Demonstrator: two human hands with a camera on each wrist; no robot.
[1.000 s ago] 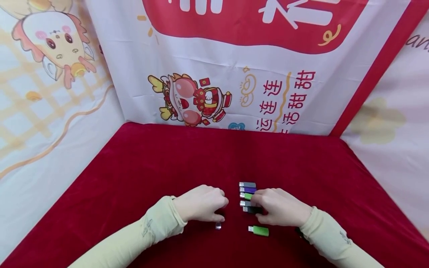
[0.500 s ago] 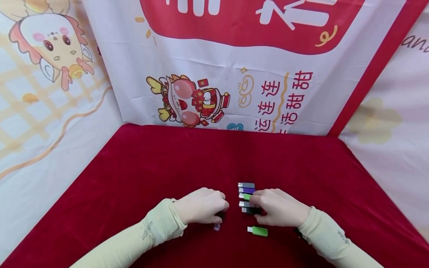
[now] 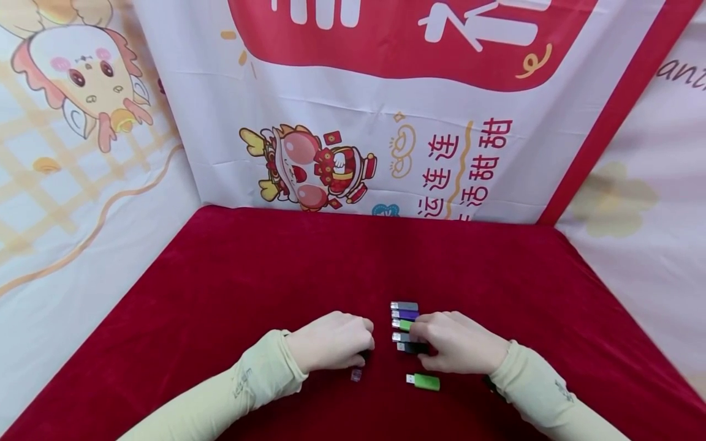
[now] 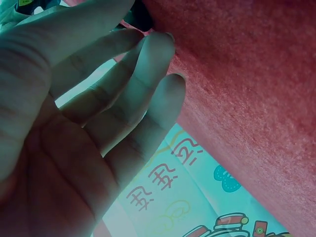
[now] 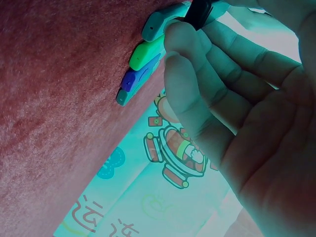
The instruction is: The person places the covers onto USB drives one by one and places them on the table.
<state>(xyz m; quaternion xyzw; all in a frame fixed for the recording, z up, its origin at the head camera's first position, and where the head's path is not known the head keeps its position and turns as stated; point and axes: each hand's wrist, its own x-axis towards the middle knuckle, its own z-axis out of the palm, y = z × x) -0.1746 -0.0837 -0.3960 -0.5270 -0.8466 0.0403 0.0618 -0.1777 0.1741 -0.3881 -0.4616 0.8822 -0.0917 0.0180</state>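
My left hand (image 3: 335, 340) is low over the red cloth, left of a row of USB sticks. Its thumb and index finger pinch a small dark stick (image 4: 140, 17) with a clear, shiny end (image 3: 356, 374) that points toward me. The other fingers are loosely bent, and most of the stick is hidden. At the near end of the row, my right hand (image 3: 460, 343) pinches a black USB stick (image 5: 198, 14) between thumb and fingers. Beyond it lie a grey stick (image 5: 157, 24), a green one (image 5: 143, 55), a purple one (image 5: 134, 79) and another grey one (image 5: 121, 97).
A separate green USB stick (image 3: 427, 382) lies nearer to me than the row, its metal plug facing left. Red cloth (image 3: 287, 263) covers the table. Printed white sheets (image 3: 331, 92) hang behind it and at both sides.
The left hand has dipped slightly, and more of the dark stick shows below its fingertips, its clear end tilted a little. The right hand keeps its place at the row. The head view has shifted slightly.
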